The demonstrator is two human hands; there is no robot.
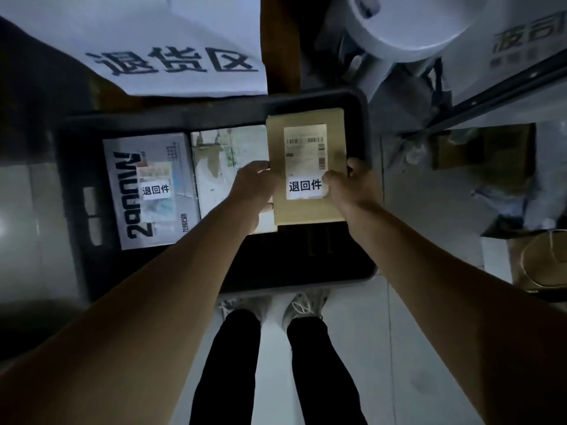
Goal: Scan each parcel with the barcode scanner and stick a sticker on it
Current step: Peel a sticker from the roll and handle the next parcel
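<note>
Standing over a dark plastic bin [214, 118] on the floor, a person holds a brown cardboard parcel [306, 210] above its right side, shoes [303, 305] just short of the near rim. The left hand [254, 185] grips the parcel's left edge, fingers curled around it; the right hand [352, 182] pinches the right edge, thumb on the white sticker [305, 187] below the barcode label [305, 145]. The parcel looks flat, stiff and light, judged by the easy edge hold; its long sides seem the safest places to grip, keeping fingers off the barcode. Deeper in the bin lie a grey box [147, 191] bearing its own sticker and a pale printed packet [227, 167] beside it. Beyond the far rim hangs a white sign [171, 62] with bold characters.
</note>
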